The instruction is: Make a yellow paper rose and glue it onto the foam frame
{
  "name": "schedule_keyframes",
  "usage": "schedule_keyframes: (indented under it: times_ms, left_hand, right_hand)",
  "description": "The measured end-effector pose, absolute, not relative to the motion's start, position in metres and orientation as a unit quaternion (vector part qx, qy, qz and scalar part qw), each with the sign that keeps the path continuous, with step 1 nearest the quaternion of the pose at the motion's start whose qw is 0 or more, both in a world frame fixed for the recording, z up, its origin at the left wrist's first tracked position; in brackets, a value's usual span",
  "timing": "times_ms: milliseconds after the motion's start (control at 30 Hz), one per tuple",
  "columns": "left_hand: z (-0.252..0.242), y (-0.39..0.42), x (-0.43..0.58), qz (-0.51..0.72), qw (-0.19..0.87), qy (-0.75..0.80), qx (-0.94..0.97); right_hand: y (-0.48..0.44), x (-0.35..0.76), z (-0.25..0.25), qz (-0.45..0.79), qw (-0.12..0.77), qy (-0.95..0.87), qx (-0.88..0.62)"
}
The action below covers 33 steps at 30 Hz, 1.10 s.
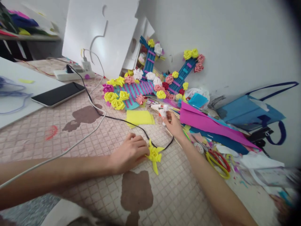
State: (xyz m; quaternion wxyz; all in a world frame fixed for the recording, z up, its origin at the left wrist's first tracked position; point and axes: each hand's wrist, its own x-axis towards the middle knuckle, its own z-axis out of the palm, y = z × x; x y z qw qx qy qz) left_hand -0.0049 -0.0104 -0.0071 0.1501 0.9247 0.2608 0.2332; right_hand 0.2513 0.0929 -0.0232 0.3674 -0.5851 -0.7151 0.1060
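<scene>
My left hand (131, 153) rests on the tiled-pattern tabletop, its fingers curled closed at the yellow paper flower (154, 153), whose pointed petals spread out to the right. Farther forward, my right hand (173, 124) is wrapped round the handle of a white glue gun (162, 110), with the nozzle pointing left. A black cord (117, 118) loops across the table between the two hands. Just left of the glue gun lies a stack of yellow paper (139, 117).
Decorations with paper flowers (131, 91) stand against the wall. Magenta sheets (204, 122), scissors (218, 163) and scraps crowd the right side. A phone (58, 94), a power strip (70, 73) and a white cable (77, 146) are at left. A blue bag (251, 110) sits far right.
</scene>
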Motion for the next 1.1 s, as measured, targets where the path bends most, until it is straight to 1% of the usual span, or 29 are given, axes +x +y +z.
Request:
schedule_keyframes:
  times_ms: [67, 133, 200, 300, 433, 567, 967, 1100]
  left_hand:
    - [-0.006, -0.010, -0.005, 0.230, 0.152, 0.260, 0.926]
    - [-0.005, -0.010, -0.005, 0.226, 0.152, 0.259, 0.927]
    - [-0.004, -0.010, -0.005, 0.222, 0.150, 0.259, 0.928]
    - [-0.005, -0.010, -0.005, 0.221, 0.143, 0.257, 0.930]
    - [-0.005, -0.010, -0.004, 0.225, 0.135, 0.258, 0.930]
    - [-0.005, -0.010, -0.004, 0.227, 0.127, 0.261, 0.929]
    - [-0.004, -0.011, -0.002, 0.221, 0.099, 0.253, 0.937]
    - [-0.004, -0.011, -0.001, 0.236, 0.116, 0.263, 0.928]
  right_hand:
    - [0.079, 0.249, -0.019, 0.086, 0.384, -0.706, -0.588]
    - [0.057, 0.242, -0.011, 0.035, 0.417, -0.700, -0.578]
    - [0.027, 0.231, -0.002, 0.033, 0.425, -0.708, -0.564]
    - [-0.021, 0.214, 0.009, 0.086, 0.389, -0.739, -0.544]
    - [-0.062, 0.202, 0.008, 0.136, 0.345, -0.752, -0.545]
    - [-0.070, 0.197, 0.000, 0.152, 0.328, -0.757, -0.544]
    - [-0.064, 0.185, -0.006, 0.127, 0.296, -0.770, -0.551]
    - [-0.064, 0.186, -0.008, 0.133, 0.295, -0.766, -0.556]
